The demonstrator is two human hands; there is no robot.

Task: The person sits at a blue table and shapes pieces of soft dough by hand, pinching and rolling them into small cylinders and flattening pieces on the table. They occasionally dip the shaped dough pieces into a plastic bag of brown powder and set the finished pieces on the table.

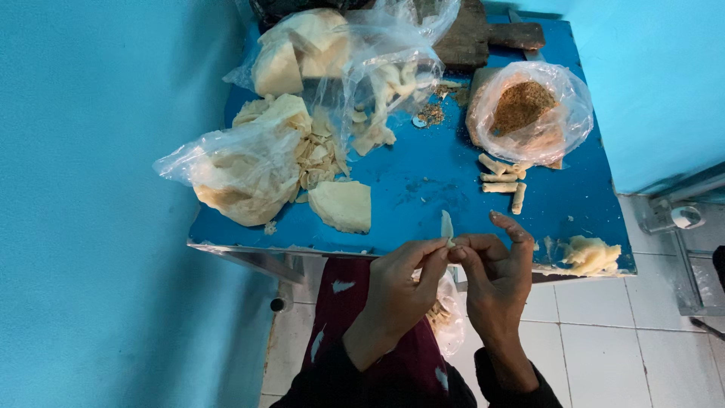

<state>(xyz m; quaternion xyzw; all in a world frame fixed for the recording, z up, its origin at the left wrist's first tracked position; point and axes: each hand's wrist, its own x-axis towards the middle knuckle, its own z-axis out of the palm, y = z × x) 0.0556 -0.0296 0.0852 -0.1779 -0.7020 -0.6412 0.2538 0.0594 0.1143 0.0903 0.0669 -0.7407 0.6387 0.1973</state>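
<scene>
My left hand (pixel 400 283) and my right hand (pixel 495 268) meet just below the front edge of a blue table (pixel 423 181). Both pinch a thin pale strip of dough wrapper (pixel 447 225) that stands up between the fingertips. On the table lie several small rolled pieces (pixel 502 180) to the right of centre. A clear bag of brown crumbly filling (pixel 529 109) sits behind them. A flat pale slab of dough (pixel 343 204) lies left of my hands.
Clear plastic bags of pale dough sheets and scraps (pixel 242 170) crowd the table's left and back. A lump of dough (pixel 589 255) sits at the front right corner. A dark wooden board (pixel 483 34) is at the back. Turquoise walls flank the table; white tiled floor lies below.
</scene>
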